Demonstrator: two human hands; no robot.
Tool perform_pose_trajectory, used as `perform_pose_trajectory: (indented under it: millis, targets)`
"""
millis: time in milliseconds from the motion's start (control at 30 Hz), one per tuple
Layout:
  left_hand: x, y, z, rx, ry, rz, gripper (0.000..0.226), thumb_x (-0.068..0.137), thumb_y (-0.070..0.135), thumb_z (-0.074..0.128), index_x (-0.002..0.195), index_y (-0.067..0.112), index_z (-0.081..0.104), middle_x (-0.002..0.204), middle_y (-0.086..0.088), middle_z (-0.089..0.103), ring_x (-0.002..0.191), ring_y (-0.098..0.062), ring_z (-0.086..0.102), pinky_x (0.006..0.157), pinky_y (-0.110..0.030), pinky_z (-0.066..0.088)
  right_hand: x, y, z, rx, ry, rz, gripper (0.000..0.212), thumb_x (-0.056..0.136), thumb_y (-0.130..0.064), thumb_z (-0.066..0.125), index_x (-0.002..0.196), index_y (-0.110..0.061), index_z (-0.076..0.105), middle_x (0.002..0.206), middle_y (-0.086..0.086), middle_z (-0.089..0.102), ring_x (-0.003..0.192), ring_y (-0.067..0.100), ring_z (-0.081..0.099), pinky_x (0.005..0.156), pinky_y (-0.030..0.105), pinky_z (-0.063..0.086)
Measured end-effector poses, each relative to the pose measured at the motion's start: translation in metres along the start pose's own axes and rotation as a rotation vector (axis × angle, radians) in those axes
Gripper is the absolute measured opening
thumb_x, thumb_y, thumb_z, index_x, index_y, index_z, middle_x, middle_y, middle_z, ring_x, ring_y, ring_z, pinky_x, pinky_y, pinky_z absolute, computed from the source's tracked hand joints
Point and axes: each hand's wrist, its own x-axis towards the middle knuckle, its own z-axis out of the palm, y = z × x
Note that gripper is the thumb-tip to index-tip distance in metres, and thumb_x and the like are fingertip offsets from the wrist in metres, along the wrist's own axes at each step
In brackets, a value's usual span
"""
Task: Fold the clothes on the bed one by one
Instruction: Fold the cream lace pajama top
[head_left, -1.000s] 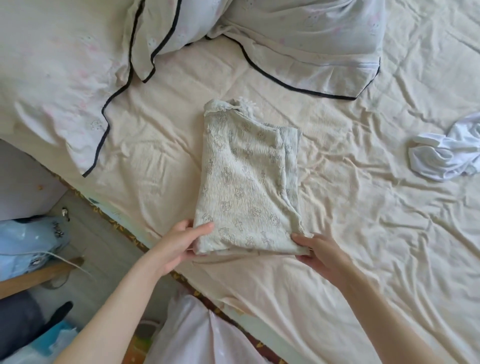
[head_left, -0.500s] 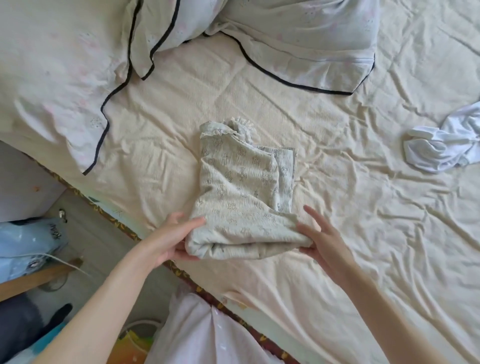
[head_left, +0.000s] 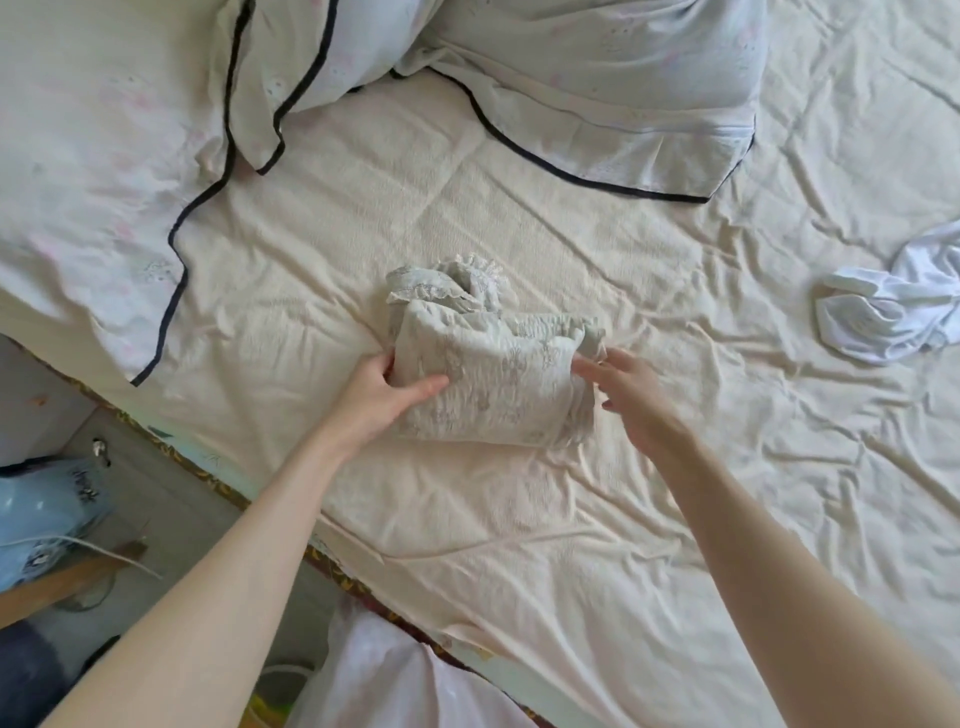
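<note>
A pale green printed garment (head_left: 498, 379) lies folded over on itself in the middle of the cream bed sheet (head_left: 519, 519), its lace-trimmed end bunched at the far side. My left hand (head_left: 379, 395) grips its left edge, thumb on top and fingers tucked behind the fold. My right hand (head_left: 623, 389) is at its right edge with fingers extended and touching the cloth. A crumpled white garment (head_left: 893, 317) lies unfolded at the right of the bed.
Two pillows with dark piping, one (head_left: 104, 156) at the left and one (head_left: 613, 88) at the top, sit at the bed's head. The bed edge (head_left: 218, 483) runs diagonally at lower left, with floor and a blue bag (head_left: 47, 509) beyond it.
Both hands lifted the garment's near end and carried it away from me over the far half, so the long folded strip is now a shorter, thicker bundle.
</note>
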Motion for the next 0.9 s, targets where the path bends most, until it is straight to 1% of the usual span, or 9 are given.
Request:
perform_pose_trajectory:
  millis: [100,167,267,333,500,633,733,800,900]
  targets:
    - [-0.005,-0.019,0.0,0.057,0.132,0.096,0.032,0.082,0.025,0.071,0.106,0.017,0.052,0.095,0.011,0.06,0.082,0.0,0.056,0.062,-0.009,0.043,0.0,0.011,-0.001,-0.09,0.054,-0.124,0.008,0.087,-0.017,0.064,0.093,-0.011,0.064,0.101,0.004,0.063,0.094,0.015,0.058,0.083,0.023,0.046]
    - [-0.006,-0.023,0.0,0.135,0.223,0.199,0.026,0.085,0.024,0.068,0.1,0.012,0.05,0.084,0.002,0.06,0.071,-0.009,0.053,0.056,-0.018,0.04,-0.003,0.014,0.002,-0.074,0.138,-0.197,0.005,0.091,-0.016,0.058,0.092,-0.012,0.062,0.091,0.001,0.062,0.083,0.011,0.056,0.071,0.013,0.045]
    - [0.003,-0.016,0.003,0.316,0.326,0.297,0.022,0.092,0.03,0.057,0.101,0.017,0.042,0.071,0.005,0.055,0.06,-0.013,0.051,0.051,-0.028,0.033,0.001,0.012,0.012,-0.1,0.266,-0.29,0.017,0.097,-0.022,0.051,0.094,-0.005,0.052,0.077,0.001,0.05,0.068,0.011,0.045,0.059,0.025,0.04]
    - [0.017,-0.006,0.005,0.416,0.404,0.321,0.027,0.095,0.038,0.049,0.108,0.014,0.044,0.071,0.004,0.054,0.063,-0.018,0.05,0.055,-0.032,0.031,0.01,0.006,0.019,-0.165,0.352,-0.327,0.019,0.099,-0.025,0.044,0.089,-0.009,0.044,0.069,-0.006,0.041,0.06,0.007,0.038,0.055,0.021,0.035]
    - [0.059,0.012,0.01,0.515,0.494,0.178,0.041,0.096,0.05,0.037,0.117,0.016,0.043,0.085,0.0,0.057,0.082,-0.028,0.056,0.066,-0.031,0.034,0.046,-0.004,0.032,-0.228,0.488,-0.274,0.02,0.102,-0.025,0.039,0.098,-0.006,0.045,0.071,-0.009,0.043,0.061,0.001,0.039,0.054,0.023,0.033]
    - [0.063,0.01,0.017,0.634,0.576,0.07,0.045,0.096,0.052,0.035,0.112,0.01,0.037,0.092,-0.008,0.054,0.082,-0.031,0.056,0.062,-0.033,0.032,0.054,0.007,0.032,-0.221,0.547,-0.151,0.032,0.099,-0.033,0.044,0.116,-0.005,0.048,0.096,0.001,0.056,0.087,0.016,0.056,0.08,0.034,0.046]
    - [0.053,0.004,0.019,0.556,0.771,0.341,0.035,0.093,0.04,0.049,0.104,0.008,0.038,0.101,-0.013,0.052,0.089,-0.033,0.053,0.065,-0.037,0.036,0.036,0.018,0.035,-0.523,0.726,-0.678,0.025,0.096,-0.021,0.046,0.114,-0.006,0.054,0.115,0.011,0.057,0.11,0.025,0.051,0.097,0.036,0.039]
    - [0.048,0.0,0.027,0.625,0.802,0.62,0.028,0.091,0.026,0.053,0.111,0.01,0.042,0.112,-0.016,0.05,0.107,-0.03,0.047,0.086,-0.041,0.037,0.026,0.028,0.046,-0.695,0.626,-0.951,0.026,0.095,-0.016,0.047,0.119,-0.009,0.053,0.124,0.014,0.056,0.12,0.026,0.047,0.103,0.04,0.035]
    - [0.049,-0.005,0.049,0.943,0.567,0.831,0.036,0.092,0.021,0.046,0.128,0.019,0.042,0.137,-0.011,0.038,0.131,-0.032,0.033,0.109,-0.052,0.022,0.029,0.038,0.067,-0.807,0.439,-0.906,0.039,0.097,-0.017,0.042,0.136,-0.013,0.046,0.143,0.013,0.044,0.138,0.028,0.034,0.113,0.051,0.026]
